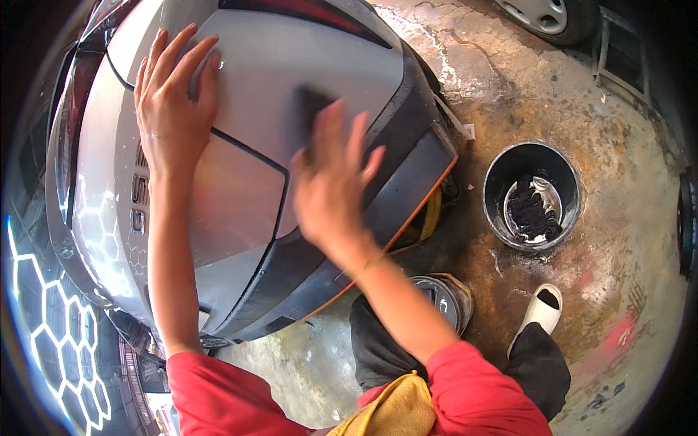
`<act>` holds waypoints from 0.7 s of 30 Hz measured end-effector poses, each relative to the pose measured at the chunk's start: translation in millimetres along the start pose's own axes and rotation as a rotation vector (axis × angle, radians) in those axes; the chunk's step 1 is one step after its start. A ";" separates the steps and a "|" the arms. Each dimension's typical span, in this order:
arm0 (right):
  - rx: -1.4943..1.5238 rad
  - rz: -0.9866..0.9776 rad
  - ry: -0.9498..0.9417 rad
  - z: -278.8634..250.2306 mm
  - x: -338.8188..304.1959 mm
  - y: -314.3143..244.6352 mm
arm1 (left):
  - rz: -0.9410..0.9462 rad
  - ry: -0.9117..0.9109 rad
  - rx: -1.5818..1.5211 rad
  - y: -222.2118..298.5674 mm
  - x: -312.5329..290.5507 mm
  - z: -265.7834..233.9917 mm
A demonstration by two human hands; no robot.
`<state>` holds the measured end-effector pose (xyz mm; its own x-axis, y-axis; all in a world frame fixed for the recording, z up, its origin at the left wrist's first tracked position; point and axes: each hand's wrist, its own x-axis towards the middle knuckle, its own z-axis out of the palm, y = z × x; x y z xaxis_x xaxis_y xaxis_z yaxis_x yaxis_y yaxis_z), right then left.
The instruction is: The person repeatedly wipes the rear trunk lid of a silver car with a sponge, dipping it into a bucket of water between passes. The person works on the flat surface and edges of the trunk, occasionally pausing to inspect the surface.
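Observation:
A silver car's rear body (247,65) fills the left and middle of the view, with a dark lower bumper (320,265) edged in orange. My left hand (174,120) lies on the silver panel near the raised lettering, its fingers stretched and slightly spread, holding nothing. Over the panel's right part, my right hand (331,182) is smeared by motion. A dark pad (309,109) shows beneath its fingertips, against the paint; blur hides its exact kind and how the fingers grip it.
A black bucket (576,174) with a wet black cloth (531,211) stands on the stained floor at right. Another round container (465,305) is beside my leg. A yellow cloth (392,410) lies at my lap. A wheel (549,14) and a metal frame (623,80) are at far right.

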<state>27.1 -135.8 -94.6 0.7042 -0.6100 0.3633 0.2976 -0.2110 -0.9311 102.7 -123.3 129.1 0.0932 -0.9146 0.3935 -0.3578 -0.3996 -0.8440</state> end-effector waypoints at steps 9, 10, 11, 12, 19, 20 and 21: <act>0.889 0.410 0.564 -88.2 -6.8 42.7 | 0.272 -0.490 -0.049 124.9 -56.2 36.4; 0.854 0.366 0.621 -96.8 2.7 41.8 | 0.380 -0.524 -0.058 145.1 -58.7 49.6; 0.872 0.382 0.620 -99.3 7.8 37.8 | 0.436 -0.545 0.001 158.1 -57.5 58.3; 0.903 0.316 0.621 -97.4 11.3 45.3 | 0.435 -0.511 -0.060 164.6 -44.2 68.4; 0.901 0.459 0.554 -90.2 13.0 70.2 | 0.334 -0.511 -0.031 138.1 -6.7 86.0; 0.882 0.486 0.550 -85.0 11.7 76.5 | 0.336 -0.477 0.006 128.5 -13.3 73.9; 0.890 0.518 0.521 -79.7 8.4 82.4 | 0.339 -0.438 0.044 116.1 -19.5 60.8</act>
<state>6.1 -219.2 -170.9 0.5848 -0.7512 -0.3061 0.5458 0.6435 -0.5366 115.9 -155.6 1.2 0.3612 -0.9288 -0.0830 -0.3965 -0.0724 -0.9152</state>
